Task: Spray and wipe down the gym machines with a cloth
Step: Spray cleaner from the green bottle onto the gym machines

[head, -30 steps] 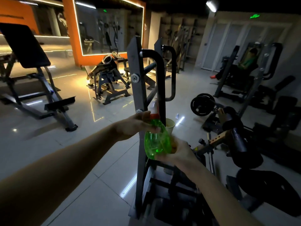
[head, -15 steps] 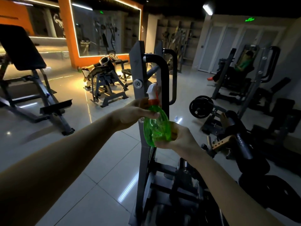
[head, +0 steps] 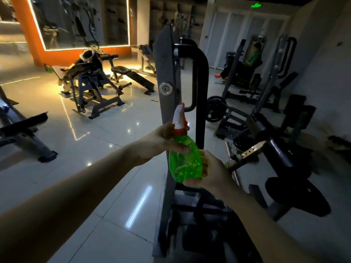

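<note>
Mid-frame, both arms reach forward: the left hand (head: 161,143) grips the green spray bottle (head: 185,160) at its neck, the right hand (head: 212,171) cups its base, before a gray machine post (head: 167,73).

One green spray bottle (head: 185,164) and two hands on it — the left hand (head: 161,141) and the right hand (head: 210,171). One grey upright post (head: 165,69) with one round bolt (head: 165,89). Two weight plates — a far plate (head: 216,109), a near plate (head: 296,198). Three benches show clearly: a padded curl bench (head: 85,73), a sloped bench (head: 133,74), a dark bench (head: 24,124) at the left edge. One seated person (head: 250,59), one green exit sign (head: 256,5), one lit mirror (head: 81,21).
</note>
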Available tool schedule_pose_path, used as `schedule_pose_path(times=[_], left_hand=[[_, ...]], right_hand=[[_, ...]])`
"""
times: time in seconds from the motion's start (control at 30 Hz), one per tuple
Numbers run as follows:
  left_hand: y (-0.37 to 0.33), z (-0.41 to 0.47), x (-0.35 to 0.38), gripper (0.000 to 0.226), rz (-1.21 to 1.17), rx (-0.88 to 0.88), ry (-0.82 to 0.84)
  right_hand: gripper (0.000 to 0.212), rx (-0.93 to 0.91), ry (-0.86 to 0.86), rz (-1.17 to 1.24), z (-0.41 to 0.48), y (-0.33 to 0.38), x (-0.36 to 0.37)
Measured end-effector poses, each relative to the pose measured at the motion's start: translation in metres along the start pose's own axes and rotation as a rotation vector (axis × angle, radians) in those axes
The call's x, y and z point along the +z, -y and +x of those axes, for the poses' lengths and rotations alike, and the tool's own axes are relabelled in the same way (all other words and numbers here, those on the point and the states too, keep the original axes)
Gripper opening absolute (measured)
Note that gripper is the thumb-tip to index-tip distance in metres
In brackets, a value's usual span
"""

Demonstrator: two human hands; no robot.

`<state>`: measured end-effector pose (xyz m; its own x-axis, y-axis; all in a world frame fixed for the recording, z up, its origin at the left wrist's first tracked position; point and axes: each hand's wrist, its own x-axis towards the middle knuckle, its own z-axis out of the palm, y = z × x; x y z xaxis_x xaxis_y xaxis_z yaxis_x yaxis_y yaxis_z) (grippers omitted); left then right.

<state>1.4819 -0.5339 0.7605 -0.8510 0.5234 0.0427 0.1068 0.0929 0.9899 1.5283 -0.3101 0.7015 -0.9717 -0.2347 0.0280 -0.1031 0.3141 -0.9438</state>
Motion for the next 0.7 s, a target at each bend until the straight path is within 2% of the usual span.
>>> schedule_pose_path(times=[0.1,0.23,0.33,0.57,0.7], left_hand=[[0.01,-0.011,-0.021,0.063,-0.003,-0.014,0.102],[0.02,-0.029,-0.046,0.058,0.004,-0.073,0.265],[0.029,-0.046,-0.054,0.047,-0.011,-0.083,0.356],[0.063,-0.097,-0.082,0.058,-0.049,-0.137,0.519],[0.093,-0.139,-0.108,0.049,0.017,-0.166,0.598]], right_hand=[[0.093,0.061,-0.122,0.132,-0.011,0.004,0.041],[0.073,0.1,-0.209,0.212,-0.042,0.014,0.1],[0.073,0.131,-0.295,0.24,-0.062,0.018,0.137],[0.075,0.193,-0.415,0.308,-0.098,0.026,0.208],[0.061,0.179,-0.49,0.302,-0.106,0.033,0.261]])
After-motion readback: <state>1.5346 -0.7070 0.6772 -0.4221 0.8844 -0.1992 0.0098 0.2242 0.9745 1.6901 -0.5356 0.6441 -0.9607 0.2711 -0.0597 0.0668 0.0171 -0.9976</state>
